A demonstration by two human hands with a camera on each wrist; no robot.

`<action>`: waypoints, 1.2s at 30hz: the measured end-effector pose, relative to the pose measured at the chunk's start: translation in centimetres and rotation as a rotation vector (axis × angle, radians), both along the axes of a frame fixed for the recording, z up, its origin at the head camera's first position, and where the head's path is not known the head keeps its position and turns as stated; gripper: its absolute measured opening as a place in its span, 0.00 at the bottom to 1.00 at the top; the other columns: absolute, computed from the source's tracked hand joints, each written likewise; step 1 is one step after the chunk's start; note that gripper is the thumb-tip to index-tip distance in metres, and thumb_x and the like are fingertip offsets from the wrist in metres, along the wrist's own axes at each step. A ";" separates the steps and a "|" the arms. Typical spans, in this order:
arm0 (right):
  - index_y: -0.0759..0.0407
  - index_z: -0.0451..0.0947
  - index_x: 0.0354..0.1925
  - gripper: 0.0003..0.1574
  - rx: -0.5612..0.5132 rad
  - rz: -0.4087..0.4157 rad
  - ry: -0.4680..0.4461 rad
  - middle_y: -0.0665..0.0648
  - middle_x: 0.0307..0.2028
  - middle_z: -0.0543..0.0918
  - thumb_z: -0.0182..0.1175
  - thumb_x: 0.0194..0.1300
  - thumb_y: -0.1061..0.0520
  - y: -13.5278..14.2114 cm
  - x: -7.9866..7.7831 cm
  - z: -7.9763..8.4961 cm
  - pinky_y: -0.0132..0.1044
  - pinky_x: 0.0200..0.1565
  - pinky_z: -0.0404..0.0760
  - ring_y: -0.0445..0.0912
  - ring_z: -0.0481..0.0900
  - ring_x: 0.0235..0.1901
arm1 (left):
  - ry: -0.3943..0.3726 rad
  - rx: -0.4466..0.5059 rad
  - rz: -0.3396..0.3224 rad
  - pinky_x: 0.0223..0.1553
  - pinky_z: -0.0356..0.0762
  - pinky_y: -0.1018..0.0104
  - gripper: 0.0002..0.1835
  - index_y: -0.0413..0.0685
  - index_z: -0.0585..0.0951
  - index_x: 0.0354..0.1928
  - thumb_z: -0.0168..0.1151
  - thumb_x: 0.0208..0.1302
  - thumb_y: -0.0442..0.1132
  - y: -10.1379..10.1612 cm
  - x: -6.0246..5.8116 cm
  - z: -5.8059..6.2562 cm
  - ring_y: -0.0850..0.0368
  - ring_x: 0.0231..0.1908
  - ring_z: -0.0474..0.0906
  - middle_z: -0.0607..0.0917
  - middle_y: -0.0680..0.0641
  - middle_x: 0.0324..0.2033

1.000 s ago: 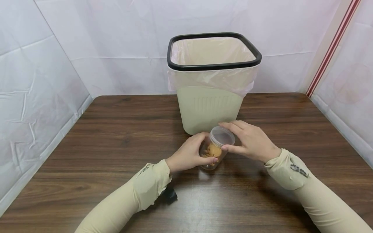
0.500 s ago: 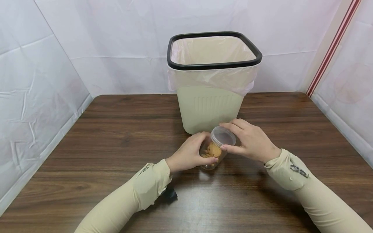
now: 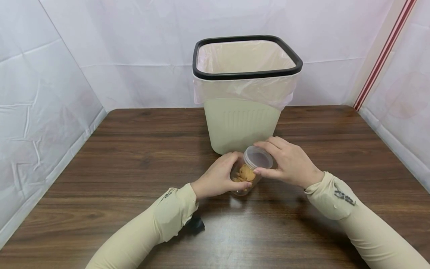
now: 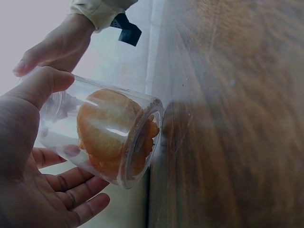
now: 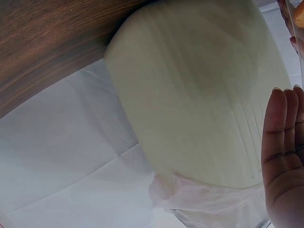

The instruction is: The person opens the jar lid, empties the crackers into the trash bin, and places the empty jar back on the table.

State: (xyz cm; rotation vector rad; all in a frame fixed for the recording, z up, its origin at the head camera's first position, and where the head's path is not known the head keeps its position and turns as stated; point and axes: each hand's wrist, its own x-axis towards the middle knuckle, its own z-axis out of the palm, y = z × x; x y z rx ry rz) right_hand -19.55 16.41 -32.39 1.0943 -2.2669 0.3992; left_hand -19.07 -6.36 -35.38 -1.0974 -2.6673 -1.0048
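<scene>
A clear plastic jar [image 3: 240,191] with several golden cookies [image 3: 246,173] inside is tilted to the right, near the table's middle. My left hand [image 3: 218,178] grips its body, thumb in front and fingers behind. At its top, my right hand [image 3: 291,161] holds the rim of the translucent lid [image 3: 258,158] between thumb and fingers. Seen from the left wrist, the cookies [image 4: 110,127] lie near the jar's base, whose lower edge is close to the table. In the right wrist view only part of the right hand [image 5: 285,156] shows, fingers extended.
Right behind the jar stands a cream trash bin [image 3: 242,123] with a black rim and a pale pink liner [image 3: 243,89]. A small black piece [image 3: 195,226] shows below the left sleeve. White sheets [image 3: 141,56] enclose the wooden table [image 3: 147,149] at the back and sides.
The lid and jar top have shifted very slightly to the right with my right hand's fingertips. Both hands keep their hold.
</scene>
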 end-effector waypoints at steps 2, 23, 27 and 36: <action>0.60 0.78 0.49 0.49 -0.008 0.000 0.002 0.56 0.37 0.80 0.36 0.64 0.22 0.0 0.0 0.0 0.41 0.30 0.80 0.47 0.77 0.35 | -0.001 0.003 -0.003 0.50 0.73 0.64 0.31 0.45 0.73 0.55 0.72 0.51 0.49 0.0 0.0 0.0 0.58 0.47 0.74 0.80 0.49 0.46; 0.62 0.78 0.47 0.48 -0.042 -0.008 -0.007 0.56 0.36 0.79 0.38 0.64 0.22 -0.1 0.1 -0.1 0.41 0.32 0.79 0.47 0.77 0.34 | -0.088 0.032 0.005 0.53 0.75 0.62 0.37 0.46 0.71 0.59 0.76 0.48 0.48 0.1 0.2 0.0 0.58 0.49 0.77 0.80 0.50 0.49; 0.62 0.78 0.47 0.49 -0.040 -0.004 -0.012 0.56 0.36 0.79 0.38 0.64 0.22 -0.1 0.1 -0.1 0.41 0.33 0.79 0.47 0.77 0.34 | -0.087 0.030 0.003 0.51 0.75 0.63 0.36 0.46 0.71 0.59 0.75 0.50 0.48 0.1 0.1 -0.1 0.59 0.48 0.77 0.80 0.50 0.48; 0.63 0.77 0.48 0.49 -0.017 0.030 -0.028 0.58 0.38 0.79 0.38 0.65 0.23 0.0 -0.1 0.0 0.41 0.36 0.78 0.47 0.77 0.36 | -0.107 0.032 -0.008 0.51 0.75 0.64 0.35 0.46 0.70 0.60 0.74 0.51 0.47 0.0 0.0 0.0 0.59 0.48 0.78 0.81 0.50 0.48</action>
